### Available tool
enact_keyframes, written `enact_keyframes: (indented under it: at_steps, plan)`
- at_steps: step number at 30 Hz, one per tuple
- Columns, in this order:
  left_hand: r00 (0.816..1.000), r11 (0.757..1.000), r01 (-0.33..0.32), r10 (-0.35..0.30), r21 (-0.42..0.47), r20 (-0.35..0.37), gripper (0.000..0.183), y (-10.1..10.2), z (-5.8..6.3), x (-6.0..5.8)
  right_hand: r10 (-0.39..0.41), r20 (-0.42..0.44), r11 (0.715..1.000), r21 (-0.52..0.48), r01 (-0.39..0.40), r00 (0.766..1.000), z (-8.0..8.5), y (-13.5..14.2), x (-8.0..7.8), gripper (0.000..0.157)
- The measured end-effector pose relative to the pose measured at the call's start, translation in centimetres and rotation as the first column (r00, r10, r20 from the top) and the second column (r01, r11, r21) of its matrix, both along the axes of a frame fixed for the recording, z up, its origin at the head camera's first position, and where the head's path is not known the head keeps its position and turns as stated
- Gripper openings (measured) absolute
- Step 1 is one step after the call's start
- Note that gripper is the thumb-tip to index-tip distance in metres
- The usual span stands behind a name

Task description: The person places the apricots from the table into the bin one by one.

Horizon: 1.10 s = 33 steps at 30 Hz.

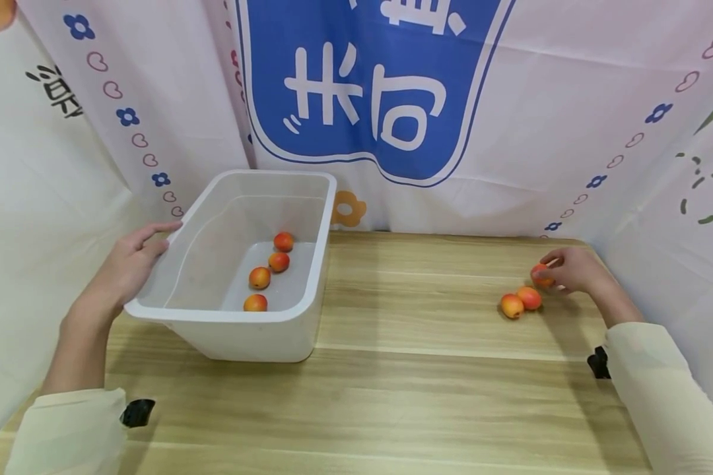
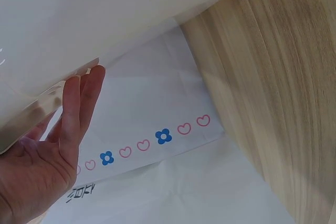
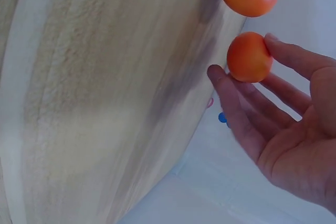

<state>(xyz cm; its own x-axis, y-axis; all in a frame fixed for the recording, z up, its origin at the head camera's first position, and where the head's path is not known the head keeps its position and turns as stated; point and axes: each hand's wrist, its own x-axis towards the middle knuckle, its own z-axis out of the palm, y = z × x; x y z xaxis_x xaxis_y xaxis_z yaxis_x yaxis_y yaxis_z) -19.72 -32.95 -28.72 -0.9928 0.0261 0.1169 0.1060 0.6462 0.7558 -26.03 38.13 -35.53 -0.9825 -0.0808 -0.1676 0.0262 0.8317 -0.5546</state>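
A white, see-through plastic bin (image 1: 317, 277) stands on the left of the table, with several small red-and-yellow fruits (image 1: 259, 278) on its floor. My left hand (image 1: 127, 264) touches the bin's left rim; in the left wrist view its long fingers lie fairly straight against the outer wall. At the far right, my right hand (image 1: 573, 269) pinches one small orange-red fruit (image 3: 250, 57) between thumb and fingers. Two more such fruits (image 1: 529, 298) lie on the table close by, touching each other. The kind of fruit cannot be told for certain.
The light wooden table (image 1: 422, 396) runs up to a printed white curtain (image 1: 546, 132) at the back. White cloth also hangs along the left and right sides. Bare tabletop lies between the bin and the fruits.
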Motion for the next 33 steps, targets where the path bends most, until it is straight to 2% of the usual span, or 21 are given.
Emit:
enact_keyframes:
  at_steps: [8, 18, 26, 33]
  plan:
    - [1.0, 1.0, -0.003, 0.003, -0.009, -0.005, 0.05, -0.2, -0.2, 0.0, -0.001, -0.069, 0.993, -0.114, -0.007, 0.998, 0.5, -1.2, -0.2, 0.056]
    - [1.0, 1.0, 0.0, 0.0, -0.009, 0.002, 0.05, -0.2, 0.0, 0.0, 0.044, -0.162, 0.992, -0.107, -0.062, 0.986, 1.0, -3.1, -0.2, 0.051]
    - [1.0, 1.0, 0.002, -0.002, -0.01, 0.005, 0.05, -0.1, 0.0, 0.0, 0.126, -0.213, 0.986, -0.078, -0.146, 0.969, 1.0, -4.4, 0.0, 0.042]
    - [1.0, 1.0, 0.003, -0.003, -0.009, 0.003, 0.05, -0.1, 0.0, -0.1, 0.137, -0.198, 0.983, -0.09, -0.157, 0.971, 0.7, -5.2, -0.4, 0.04]
